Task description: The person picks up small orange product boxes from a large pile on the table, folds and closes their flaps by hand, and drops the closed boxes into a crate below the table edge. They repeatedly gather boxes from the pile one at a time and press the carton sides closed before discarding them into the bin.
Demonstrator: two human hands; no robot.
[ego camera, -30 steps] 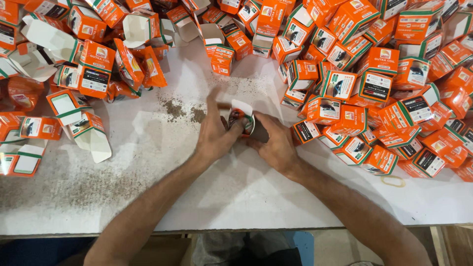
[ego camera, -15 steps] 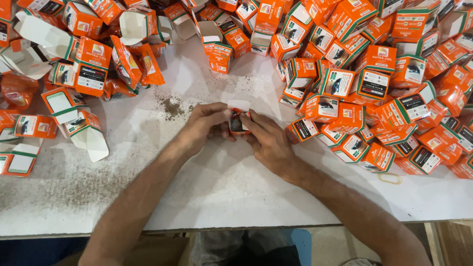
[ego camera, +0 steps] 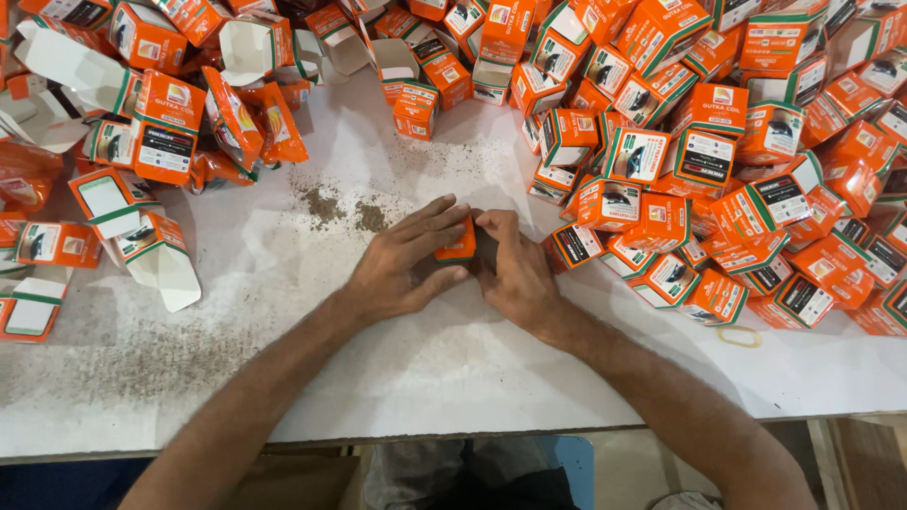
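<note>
While heaps of orange boxes [ego camera: 718, 161] ring the white table [ego camera: 453, 378], the left hand [ego camera: 402, 269] and right hand [ego camera: 515, 274] together clasp one small orange box [ego camera: 460, 246].

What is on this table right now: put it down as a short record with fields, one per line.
surface: white table
left hand: grips small orange box
right hand: closes on the same box from the other side
right of hands: pile of closed orange boxes
left of hands: open empty cartons
loose bits: dark crumbs, yellow rubber band
</note>
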